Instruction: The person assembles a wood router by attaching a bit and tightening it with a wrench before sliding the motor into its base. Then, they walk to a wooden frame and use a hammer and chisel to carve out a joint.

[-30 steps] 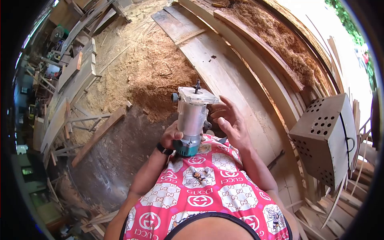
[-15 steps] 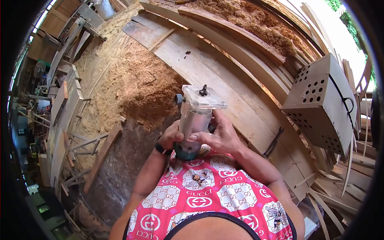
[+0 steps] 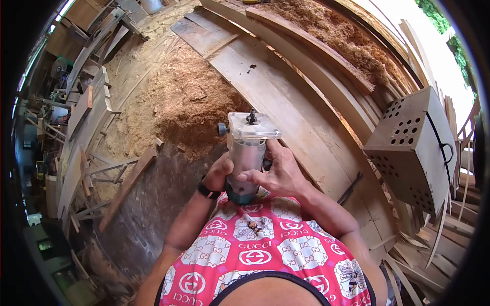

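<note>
At the far left, a stack of rough grey-brown timber boards (image 3: 92, 102) lies beside a heap of reddish-brown sawdust (image 3: 173, 102), and a loose wooden batten (image 3: 127, 186) rests on the dark floor nearer the person. The left forearm comes up from the near left, bent at the elbow, with a black wristband (image 3: 208, 192) at the wrist. The left hand (image 3: 220, 172) is clenched round the lower left side of a silver cylindrical trim router with a teal end cap (image 3: 246, 153). The router is held upside down, close to the chest. Its clear square base plate (image 3: 253, 126) faces away, with the black bit (image 3: 251, 117) sticking out. The right hand (image 3: 278, 176) grasps the silver body from the right, fingers curled across its front. Behind, long pale wooden planks (image 3: 275, 97) run diagonally; a perforated grey metal box (image 3: 408, 148) stands at the right.
</note>
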Motion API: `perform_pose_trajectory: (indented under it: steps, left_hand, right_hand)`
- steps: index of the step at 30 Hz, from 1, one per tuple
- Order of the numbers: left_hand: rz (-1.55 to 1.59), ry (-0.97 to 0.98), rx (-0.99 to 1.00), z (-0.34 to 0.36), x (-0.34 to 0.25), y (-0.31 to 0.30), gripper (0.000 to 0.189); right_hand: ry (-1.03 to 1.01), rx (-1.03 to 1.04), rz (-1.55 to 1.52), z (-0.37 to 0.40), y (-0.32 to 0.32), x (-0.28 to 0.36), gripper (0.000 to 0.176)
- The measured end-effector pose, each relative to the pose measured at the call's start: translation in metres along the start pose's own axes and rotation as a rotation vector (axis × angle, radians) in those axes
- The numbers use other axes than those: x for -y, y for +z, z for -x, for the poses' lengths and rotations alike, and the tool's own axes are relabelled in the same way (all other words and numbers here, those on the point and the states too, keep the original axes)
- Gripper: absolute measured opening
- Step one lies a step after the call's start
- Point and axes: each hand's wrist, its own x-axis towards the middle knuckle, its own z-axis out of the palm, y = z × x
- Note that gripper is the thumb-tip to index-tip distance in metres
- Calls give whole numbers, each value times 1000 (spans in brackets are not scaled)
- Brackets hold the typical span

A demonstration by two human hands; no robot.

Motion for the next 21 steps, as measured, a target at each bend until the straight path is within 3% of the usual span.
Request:
perform_pose_trajectory:
  steps: [5, 7, 13, 17, 21]
  left_hand:
    - [-63, 36, -30, 15, 7, -8, 94]
    - [-109, 59, -35, 17, 7, -9, 94]
    - [-226, 100, -47, 14, -1, -2, 93]
    - [-222, 129, -61, 14, -1, -3, 93]
    - [-216, 137, -118, 13, 3, -6, 94]
  right_hand:
    - [23, 71, -52, -1, 9, -3, 83]
    - [38, 38, -194, -3, 10, -1, 80]
    - [8, 15, -191, -11, 10, -9, 75]
    - [41, 53, -202, -16, 9, -1, 75]
    - [-54, 91, -250, -22, 9, -3, 81]
